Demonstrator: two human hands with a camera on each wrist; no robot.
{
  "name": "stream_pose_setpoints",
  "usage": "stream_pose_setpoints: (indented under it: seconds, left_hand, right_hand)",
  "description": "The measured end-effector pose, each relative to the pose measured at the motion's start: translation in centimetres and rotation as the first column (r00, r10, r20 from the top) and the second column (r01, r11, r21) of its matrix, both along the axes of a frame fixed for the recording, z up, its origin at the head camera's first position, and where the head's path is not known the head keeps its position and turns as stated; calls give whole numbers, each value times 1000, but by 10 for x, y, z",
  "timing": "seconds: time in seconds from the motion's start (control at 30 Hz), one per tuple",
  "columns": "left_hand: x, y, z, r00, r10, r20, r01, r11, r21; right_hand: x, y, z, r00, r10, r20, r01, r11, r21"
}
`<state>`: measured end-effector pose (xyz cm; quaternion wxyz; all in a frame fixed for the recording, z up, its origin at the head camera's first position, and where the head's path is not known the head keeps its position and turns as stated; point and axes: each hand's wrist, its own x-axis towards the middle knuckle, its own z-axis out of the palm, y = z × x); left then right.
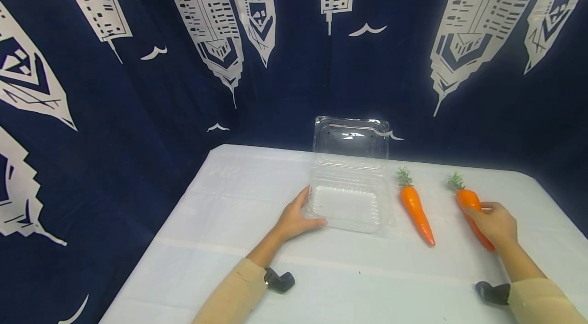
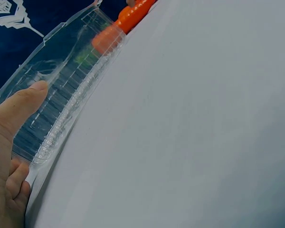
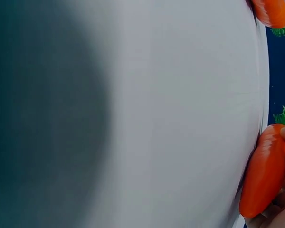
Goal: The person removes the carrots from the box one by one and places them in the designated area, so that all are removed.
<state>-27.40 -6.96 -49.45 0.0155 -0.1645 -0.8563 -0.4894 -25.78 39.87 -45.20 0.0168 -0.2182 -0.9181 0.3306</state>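
Observation:
A clear plastic clamshell container (image 1: 346,224) stands on the table with its lid (image 1: 351,140) raised at the back. My left hand (image 1: 294,217) holds its near left corner, the thumb along the front wall and the fingers at the left side. In the left wrist view the thumb (image 2: 26,104) lies against the clear wall. On the right, my right hand (image 1: 496,224) grips an orange carrot with a green top (image 1: 467,197), thumb on one side and fingers on the other. That carrot (image 3: 263,175) lies along the table in the right wrist view.
Between the container and the right hand lies a second carrot (image 1: 415,212), its tip toward me. A white cloth covers the table (image 1: 367,283). Behind the table's far edge hangs a dark blue curtain (image 1: 285,104) with white building prints.

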Motion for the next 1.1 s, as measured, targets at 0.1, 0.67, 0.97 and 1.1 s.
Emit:
stream_pose_setpoints:
  seconds: [0.1, 0.67, 0.97, 1.1]
  left_hand:
    - [0, 0, 0, 1000, 0, -3, 1, 1000, 6]
    - [2, 0, 3, 1000, -4, 5, 4, 1000, 2]
    - [3, -1, 5, 1000, -3, 8, 3, 1000, 0]
    - [1, -2, 4, 1000, -1, -1, 1, 1000, -1]
  right_hand:
    - [0, 0, -1, 1000, 1, 6, -1, 1000, 4]
    - [6, 4, 4, 999, 1, 38, -2, 1000, 31]
    - [7, 7, 6, 999, -1, 48, -1, 999, 43]
    - [7, 8, 6, 999, 5, 37, -6, 999, 33]
